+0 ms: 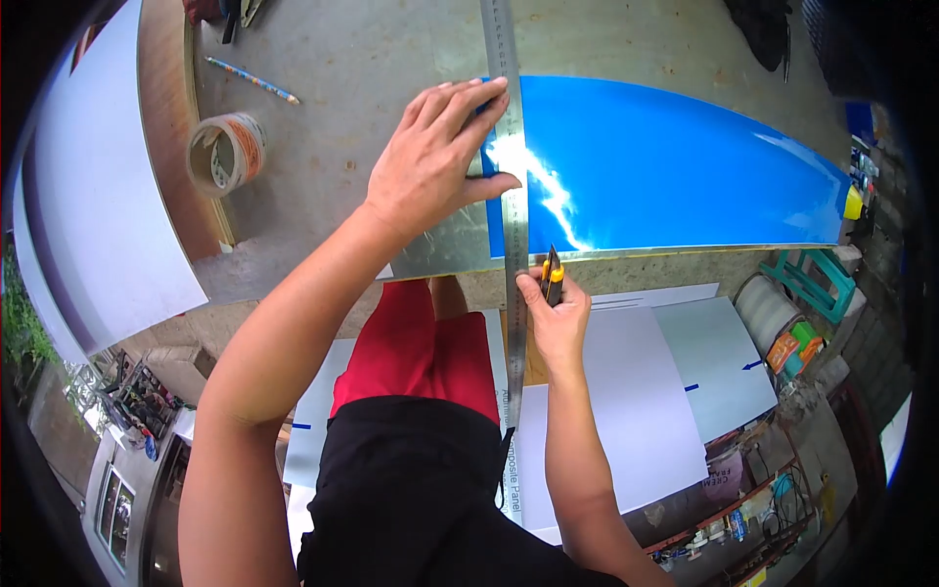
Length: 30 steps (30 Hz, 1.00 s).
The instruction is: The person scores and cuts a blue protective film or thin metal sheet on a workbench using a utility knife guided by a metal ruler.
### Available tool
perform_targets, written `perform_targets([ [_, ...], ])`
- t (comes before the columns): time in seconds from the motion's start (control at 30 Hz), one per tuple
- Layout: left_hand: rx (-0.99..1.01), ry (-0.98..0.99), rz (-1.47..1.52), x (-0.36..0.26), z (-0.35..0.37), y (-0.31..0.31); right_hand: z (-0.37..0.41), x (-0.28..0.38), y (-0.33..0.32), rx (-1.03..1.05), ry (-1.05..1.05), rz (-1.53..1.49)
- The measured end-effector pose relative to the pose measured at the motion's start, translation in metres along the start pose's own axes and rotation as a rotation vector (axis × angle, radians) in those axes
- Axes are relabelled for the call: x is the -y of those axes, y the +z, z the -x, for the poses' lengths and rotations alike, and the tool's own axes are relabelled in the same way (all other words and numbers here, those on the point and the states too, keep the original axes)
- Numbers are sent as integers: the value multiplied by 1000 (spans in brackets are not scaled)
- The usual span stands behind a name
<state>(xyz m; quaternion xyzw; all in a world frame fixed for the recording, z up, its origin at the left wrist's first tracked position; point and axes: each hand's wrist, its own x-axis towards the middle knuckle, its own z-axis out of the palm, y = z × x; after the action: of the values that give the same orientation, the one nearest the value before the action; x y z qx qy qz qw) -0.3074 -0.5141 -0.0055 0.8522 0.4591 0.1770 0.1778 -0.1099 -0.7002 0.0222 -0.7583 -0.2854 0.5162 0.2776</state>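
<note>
A glossy blue sheet (665,166) lies on the table, with a long steel ruler (514,220) across its left end. The ruler runs past the table's front edge toward my body. My left hand (435,147) presses down on the ruler, thumb and fingers spread apart, with the fingertips on the metal. Just below the sheet's front edge, my right hand (559,318) grips a yellow and black utility knife (553,279), its dark blade pointing up toward the sheet. The right thumb is close to the ruler; whether it touches cannot be seen.
A tape roll (227,154) and a patterned pencil (252,80) lie on the metal table (323,196). White panels stand at left (98,196) and below the edge at right (616,391). A green stool (812,284) is at far right.
</note>
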Motion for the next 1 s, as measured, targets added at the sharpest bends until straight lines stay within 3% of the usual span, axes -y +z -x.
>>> perform_targets([
  [1.0,124,-42,5,-2,-4,-8,3,4,-2,10,75,8],
])
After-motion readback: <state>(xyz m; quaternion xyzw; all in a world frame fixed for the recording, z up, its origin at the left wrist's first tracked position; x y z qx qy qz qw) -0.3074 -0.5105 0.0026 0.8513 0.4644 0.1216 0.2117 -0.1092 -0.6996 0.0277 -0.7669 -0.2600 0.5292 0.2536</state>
